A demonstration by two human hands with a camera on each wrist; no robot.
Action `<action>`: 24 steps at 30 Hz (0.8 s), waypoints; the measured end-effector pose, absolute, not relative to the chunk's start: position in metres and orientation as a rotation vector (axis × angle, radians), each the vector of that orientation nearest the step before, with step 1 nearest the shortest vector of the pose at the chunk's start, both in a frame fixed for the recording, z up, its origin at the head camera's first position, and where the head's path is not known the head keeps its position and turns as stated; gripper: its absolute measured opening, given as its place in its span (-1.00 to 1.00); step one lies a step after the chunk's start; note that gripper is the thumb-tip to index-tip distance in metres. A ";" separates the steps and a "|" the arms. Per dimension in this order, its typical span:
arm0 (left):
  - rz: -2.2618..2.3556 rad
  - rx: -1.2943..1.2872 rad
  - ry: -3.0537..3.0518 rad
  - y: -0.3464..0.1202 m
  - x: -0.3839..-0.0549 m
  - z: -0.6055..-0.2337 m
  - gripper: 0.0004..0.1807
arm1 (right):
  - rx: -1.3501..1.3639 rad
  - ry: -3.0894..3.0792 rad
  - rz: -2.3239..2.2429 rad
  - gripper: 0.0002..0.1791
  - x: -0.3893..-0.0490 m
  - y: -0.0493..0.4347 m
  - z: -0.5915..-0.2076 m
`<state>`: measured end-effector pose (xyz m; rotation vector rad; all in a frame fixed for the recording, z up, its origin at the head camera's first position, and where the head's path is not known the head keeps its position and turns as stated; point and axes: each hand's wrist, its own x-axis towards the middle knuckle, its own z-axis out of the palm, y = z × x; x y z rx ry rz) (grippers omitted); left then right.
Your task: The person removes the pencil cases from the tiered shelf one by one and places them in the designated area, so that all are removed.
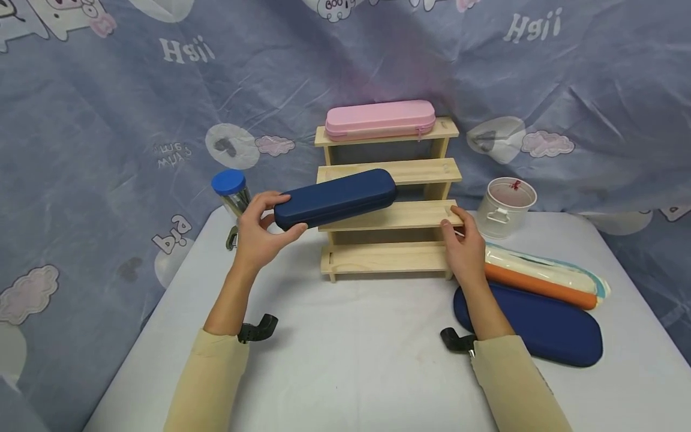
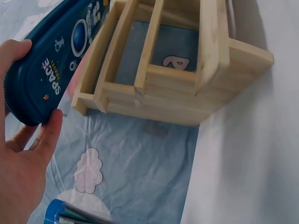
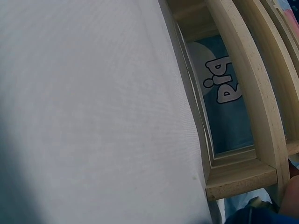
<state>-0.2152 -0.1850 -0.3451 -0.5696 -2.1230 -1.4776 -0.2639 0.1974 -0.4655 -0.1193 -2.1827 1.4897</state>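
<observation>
My left hand (image 1: 261, 233) holds a navy blue pencil case (image 1: 336, 197) by its left end, fingers above and thumb below. The case is slightly tilted, in front of the middle tiers of a four-step wooden shelf rack (image 1: 384, 258). In the left wrist view, the pencil case (image 2: 53, 63) shows its zip and "Space Travel" print. At the rack's right side, my right hand (image 1: 466, 249) grips the end of the second-lowest board. Only a sliver of that hand (image 3: 290, 193) enters the right wrist view. A pink pencil case (image 1: 380, 119) lies on the top tier.
Right of the rack stand a white metal pot (image 1: 506, 207), an orange-and-clear pouch (image 1: 545, 279) and another navy case (image 1: 545, 327) partly behind my right forearm. A blue-lidded clear jar (image 1: 229, 183) stands at the back left. A patterned cloth (image 1: 108, 150) hangs behind the white table (image 1: 345, 360).
</observation>
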 end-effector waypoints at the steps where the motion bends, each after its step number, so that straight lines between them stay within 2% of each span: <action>1: -1.472 -0.569 -2.120 -0.187 -0.214 -0.347 -0.42 | -0.118 -2.182 1.491 -0.51 -0.264 0.197 -0.466; 24: -1.443 -0.529 -2.113 -0.215 -0.190 -0.374 -0.41 | -0.117 -2.195 1.488 -0.50 -0.262 0.198 -0.466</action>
